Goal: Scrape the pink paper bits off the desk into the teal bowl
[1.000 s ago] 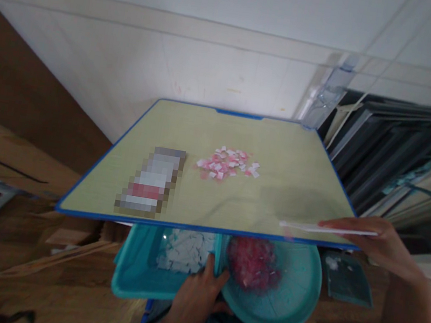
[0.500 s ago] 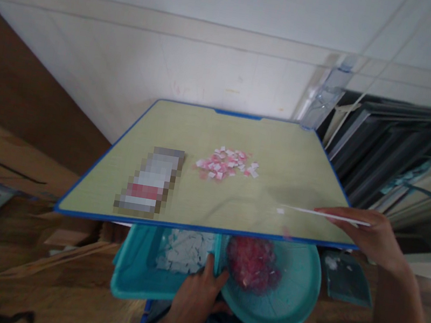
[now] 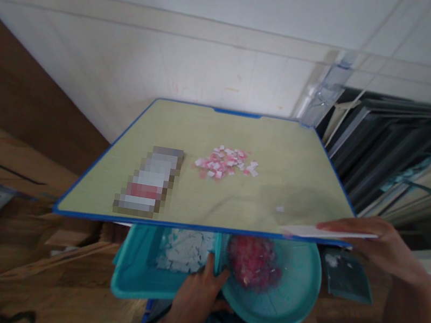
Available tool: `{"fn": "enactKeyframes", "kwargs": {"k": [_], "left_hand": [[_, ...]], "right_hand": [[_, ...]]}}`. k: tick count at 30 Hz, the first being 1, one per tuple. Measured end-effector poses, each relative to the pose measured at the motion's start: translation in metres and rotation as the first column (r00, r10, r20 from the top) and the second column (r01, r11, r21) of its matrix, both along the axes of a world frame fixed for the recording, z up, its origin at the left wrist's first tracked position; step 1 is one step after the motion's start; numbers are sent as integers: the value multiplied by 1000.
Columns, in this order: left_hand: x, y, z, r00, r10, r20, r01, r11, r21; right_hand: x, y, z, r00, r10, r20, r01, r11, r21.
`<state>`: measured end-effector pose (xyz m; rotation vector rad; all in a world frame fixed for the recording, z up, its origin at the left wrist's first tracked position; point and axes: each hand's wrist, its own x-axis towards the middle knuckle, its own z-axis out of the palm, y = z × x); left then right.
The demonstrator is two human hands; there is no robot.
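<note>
My right hand pinches a thin, flat white card held low over the near right edge of the yellow-green table. A small white square lies just beyond the card, and a bit of pink shows by its left tip. Below the table edge, my left hand grips where the rims of a rectangular teal tray and a round teal basin meet. White pieces fill part of the tray; a wet-looking pink-red heap sits in the basin.
Pink and white bits form a pile mid-table. A pixelated phone-like object lies on its left. A clear bottle stands at the back right corner, against the wall. Dark panels lean beside the table; cardboard is at left.
My right hand has moved down and slightly right, bringing the white card closer to the table's near edge with its face tilted more into view. The left hand stays put.
</note>
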<state>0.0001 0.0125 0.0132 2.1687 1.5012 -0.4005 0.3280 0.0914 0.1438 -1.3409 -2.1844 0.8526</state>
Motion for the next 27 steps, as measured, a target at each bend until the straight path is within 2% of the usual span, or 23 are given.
{"fn": "enactKeyframes", "kwargs": {"k": [5,11,16,20,24,27], "left_hand": [[0,0,-1,1000,1,2,-1,1000,18],[0,-2,-3,1000,-3,19,2,998,57],[0,-2,-6,1000,0,19,-1,998,64],[0,0,-5,1000,-1,16,0,999,32],[1,0,-3,1000,11,0,-11,1000,13],[2,0,-1,1000,6,1,-6,1000,24]], "right_hand": [[-5,3,1,995,-104,-2,104,992,69],[-7,3,2,1000,-11,-5,11,999,33],[-4,3,1,999,-45,-5,46,996,82],[1,3,0,997,74,-36,-71,994,83],[-1,5,1,999,-37,-37,41,991,130],[-5,8,-2,998,-52,-40,56,992,110]]}}
